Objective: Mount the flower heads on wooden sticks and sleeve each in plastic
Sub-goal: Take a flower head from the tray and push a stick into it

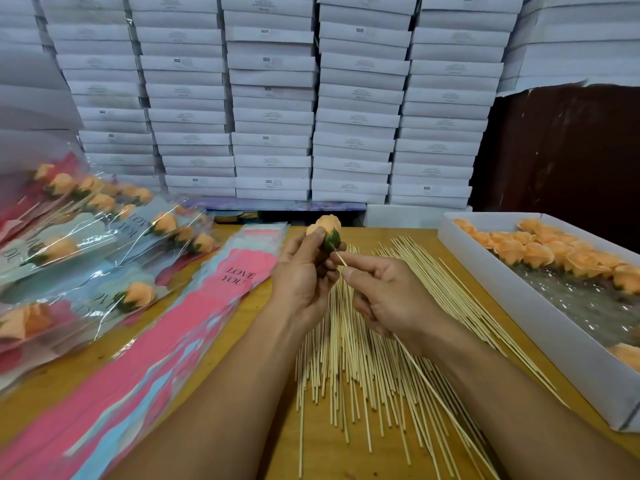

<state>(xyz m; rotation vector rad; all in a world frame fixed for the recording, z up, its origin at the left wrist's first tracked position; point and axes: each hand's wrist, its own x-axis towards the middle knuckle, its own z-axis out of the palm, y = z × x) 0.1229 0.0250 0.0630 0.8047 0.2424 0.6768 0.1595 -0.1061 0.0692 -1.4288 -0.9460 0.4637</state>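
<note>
My left hand (302,276) grips an orange flower head (327,226) with a green base, held above the table's middle. My right hand (388,292) pinches a thin wooden stick (437,393) whose tip meets the green base of the flower. The stick runs back under my right forearm toward the lower right. A loose pile of wooden sticks (349,355) lies fanned out on the wooden table (332,455) beneath both hands. A stack of pink and blue plastic sleeves (194,313) printed "LOVE YOU" lies left of my hands.
Finished sleeved flowers (86,237) are heaped at the far left. A white box (512,289) holding several orange flower heads (540,252) stands at the right. Stacks of white flat boxes (273,98) wall off the back of the table.
</note>
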